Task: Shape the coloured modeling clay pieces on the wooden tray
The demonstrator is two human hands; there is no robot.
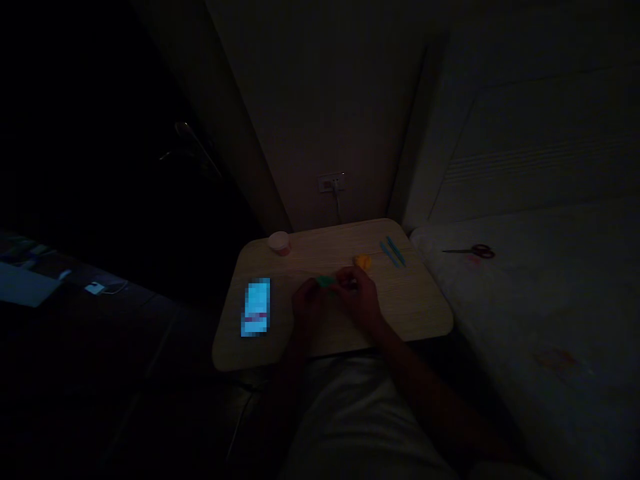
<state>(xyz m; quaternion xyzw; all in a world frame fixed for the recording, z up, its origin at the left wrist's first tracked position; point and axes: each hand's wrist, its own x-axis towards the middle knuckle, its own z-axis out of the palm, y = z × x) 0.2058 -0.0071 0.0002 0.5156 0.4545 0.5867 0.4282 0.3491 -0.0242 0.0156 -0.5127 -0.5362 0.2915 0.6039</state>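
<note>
Both hands meet over the middle of a small wooden table. Between their fingertips is a small green piece, too dark to tell whether it is clay or something else. My left hand pinches it from the left. On its right side, the fingers of my right hand are closed on it too. Just beyond my right hand lies a yellow-orange lump. Two thin blue sticks rest side by side, farther right on the tabletop.
A lit phone lies on the table's left, with a pale round tub behind it. Scissors with red handles rest on the white bed at right. A plugged-in cord hangs from the wall socket. The room is very dark.
</note>
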